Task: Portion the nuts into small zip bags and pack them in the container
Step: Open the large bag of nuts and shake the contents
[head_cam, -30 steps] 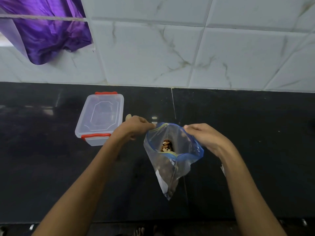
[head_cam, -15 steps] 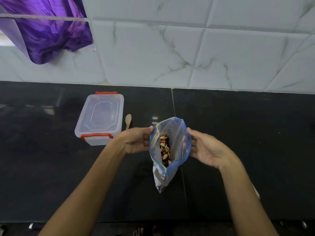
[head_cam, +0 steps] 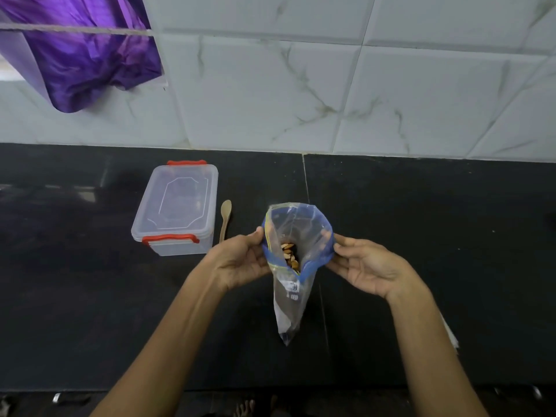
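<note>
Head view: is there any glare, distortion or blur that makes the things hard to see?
Head view: wide-angle lens bends the wall tiles and counter edge; dull reflections lie on the black counter at left; light is soft, without hard shadows; the zip bag, nuts, wooden spoon and lidded container are sharp enough; frame corners look softer.

Dim, even indoor light, pale tiled wall (head_cam: 301,85) brightest, black counter (head_cam: 421,236) underexposed with faint glossy reflections at left, soft shadows only, slight overall softness, wide-angle bending seen in tile lines toward the edges, lower corners darkened.
</note>
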The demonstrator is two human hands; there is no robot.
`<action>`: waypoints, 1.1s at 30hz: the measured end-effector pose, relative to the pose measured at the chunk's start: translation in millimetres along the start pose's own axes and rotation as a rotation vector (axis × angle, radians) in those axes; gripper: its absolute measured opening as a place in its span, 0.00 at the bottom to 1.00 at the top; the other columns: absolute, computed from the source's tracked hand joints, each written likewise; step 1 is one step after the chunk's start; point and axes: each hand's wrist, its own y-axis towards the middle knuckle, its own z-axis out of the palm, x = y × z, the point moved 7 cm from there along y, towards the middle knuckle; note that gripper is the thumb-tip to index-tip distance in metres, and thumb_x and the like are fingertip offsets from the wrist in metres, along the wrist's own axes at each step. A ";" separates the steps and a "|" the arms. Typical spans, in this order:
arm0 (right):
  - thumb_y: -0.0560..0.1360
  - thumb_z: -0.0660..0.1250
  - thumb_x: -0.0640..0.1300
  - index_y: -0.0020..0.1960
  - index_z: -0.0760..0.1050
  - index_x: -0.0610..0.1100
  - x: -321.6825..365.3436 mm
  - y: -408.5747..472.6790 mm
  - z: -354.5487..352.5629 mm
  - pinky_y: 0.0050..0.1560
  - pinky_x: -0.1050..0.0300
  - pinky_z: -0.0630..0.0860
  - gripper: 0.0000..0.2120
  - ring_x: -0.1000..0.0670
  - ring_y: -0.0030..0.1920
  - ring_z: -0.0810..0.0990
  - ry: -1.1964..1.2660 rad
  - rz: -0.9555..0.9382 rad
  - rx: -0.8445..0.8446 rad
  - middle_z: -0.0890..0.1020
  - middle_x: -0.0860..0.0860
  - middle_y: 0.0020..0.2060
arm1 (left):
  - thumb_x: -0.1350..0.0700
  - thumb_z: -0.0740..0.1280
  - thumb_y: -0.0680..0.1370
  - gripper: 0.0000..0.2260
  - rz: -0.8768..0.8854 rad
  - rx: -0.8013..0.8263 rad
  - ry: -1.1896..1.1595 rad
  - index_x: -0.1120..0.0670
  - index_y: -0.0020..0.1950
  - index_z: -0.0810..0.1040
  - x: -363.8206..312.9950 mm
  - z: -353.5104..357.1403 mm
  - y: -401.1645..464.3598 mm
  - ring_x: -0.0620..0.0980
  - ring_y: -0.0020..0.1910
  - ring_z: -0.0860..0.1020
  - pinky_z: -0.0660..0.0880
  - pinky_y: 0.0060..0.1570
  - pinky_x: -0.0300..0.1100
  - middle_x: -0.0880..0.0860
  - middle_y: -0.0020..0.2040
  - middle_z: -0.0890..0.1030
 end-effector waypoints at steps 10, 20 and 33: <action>0.73 0.68 0.54 0.46 0.79 0.41 -28.3 -33.1 15.5 0.31 0.63 0.78 0.15 0.53 0.33 0.82 -0.732 -0.004 -0.210 0.84 0.47 0.38 | 0.59 0.67 0.75 0.07 0.129 -0.131 0.589 0.59 0.52 0.77 15.7 -8.1 -37.1 0.45 0.32 0.82 0.77 0.28 0.34 0.58 0.44 0.82; 0.79 0.57 0.40 0.45 0.78 0.40 -65.1 -37.8 20.3 0.43 0.53 0.82 0.11 0.49 0.41 0.84 0.428 -0.016 -0.017 0.84 0.45 0.37 | 0.61 0.61 0.77 0.07 0.008 -0.023 -0.363 0.61 0.45 0.79 56.7 1.7 -51.0 0.56 0.41 0.83 0.80 0.38 0.52 0.62 0.42 0.84; 0.74 0.66 0.52 0.53 0.72 0.50 -47.5 -44.4 -3.4 0.31 0.62 0.78 0.10 0.52 0.40 0.83 -0.545 -0.422 -0.462 0.82 0.48 0.45 | 0.58 0.52 0.83 0.13 0.072 -0.109 0.105 0.59 0.56 0.75 80.2 6.1 -54.8 0.55 0.51 0.78 0.75 0.47 0.46 0.61 0.56 0.79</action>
